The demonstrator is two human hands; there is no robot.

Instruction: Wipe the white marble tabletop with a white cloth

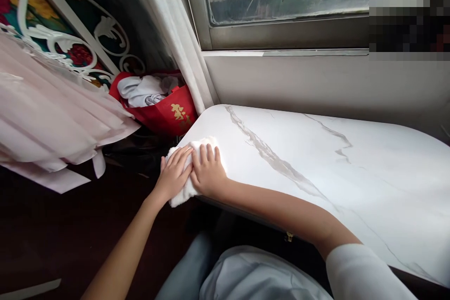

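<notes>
A white, fluffy cloth (183, 195) lies at the left end of a white marble-patterned tabletop (267, 150), with one corner hanging past the front edge. My left hand (175, 173) rests flat on the cloth's left part, fingers stretched out. Beside it, my right hand (208, 168) presses flat on the cloth with its fingers spread. The two hands touch or nearly touch at the thumbs. Grey veins run across the tabletop to the right of the hands.
Behind the table is a window (288, 33) above a pale wall. A red bag (165, 115) with white fabric inside stands past the table's left end, by a white curtain (176, 23). Pink ruffled cloth (59, 112) hangs at the left near a white scrolled metal frame (73, 42).
</notes>
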